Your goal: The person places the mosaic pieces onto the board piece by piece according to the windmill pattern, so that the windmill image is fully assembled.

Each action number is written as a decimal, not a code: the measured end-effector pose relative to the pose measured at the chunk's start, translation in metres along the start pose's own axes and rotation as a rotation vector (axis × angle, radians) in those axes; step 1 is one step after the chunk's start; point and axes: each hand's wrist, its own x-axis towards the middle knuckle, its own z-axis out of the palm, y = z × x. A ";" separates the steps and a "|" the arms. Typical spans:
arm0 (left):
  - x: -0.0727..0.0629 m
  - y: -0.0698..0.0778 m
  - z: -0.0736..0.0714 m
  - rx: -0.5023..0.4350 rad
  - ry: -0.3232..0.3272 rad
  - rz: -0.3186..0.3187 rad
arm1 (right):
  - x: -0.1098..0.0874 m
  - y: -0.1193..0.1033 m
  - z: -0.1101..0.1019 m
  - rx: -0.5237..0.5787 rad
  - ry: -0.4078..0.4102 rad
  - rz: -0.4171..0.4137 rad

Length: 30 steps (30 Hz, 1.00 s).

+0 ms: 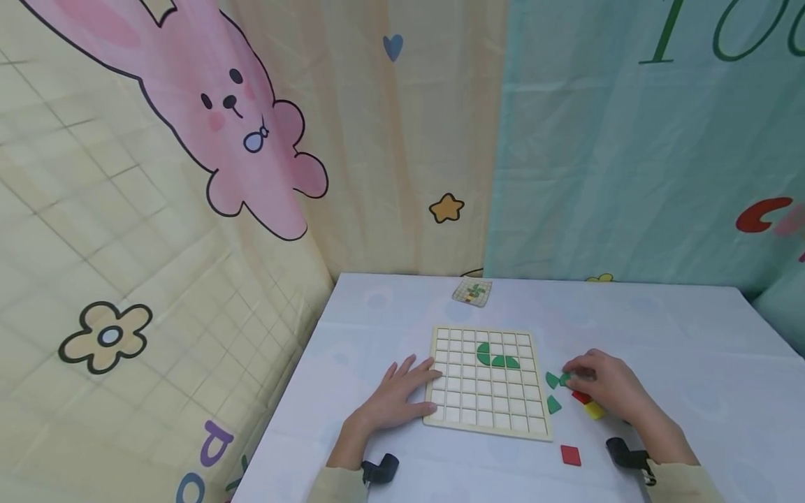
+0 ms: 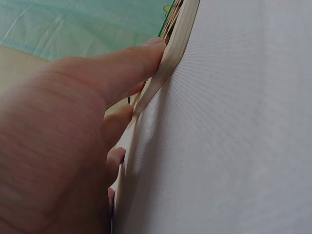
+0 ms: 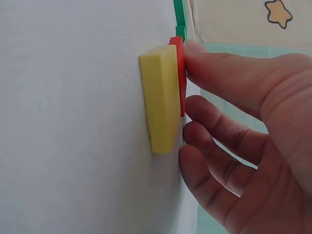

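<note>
Pinching green piece, direction unclear, right hand beside grid board, its sides running forward, left hand touching, fingers spread

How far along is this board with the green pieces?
Seemingly partway. Done: green pieces sit on the grid board. In hand: another green piece, apparently pinched by the right hand. Probably remaining: loose green pieces, red pieces and a yellow piece lie beside the board, not yet placed.
</note>
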 end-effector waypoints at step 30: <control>0.003 -0.005 0.005 0.018 0.001 0.014 | -0.006 -0.002 0.001 0.134 0.053 0.036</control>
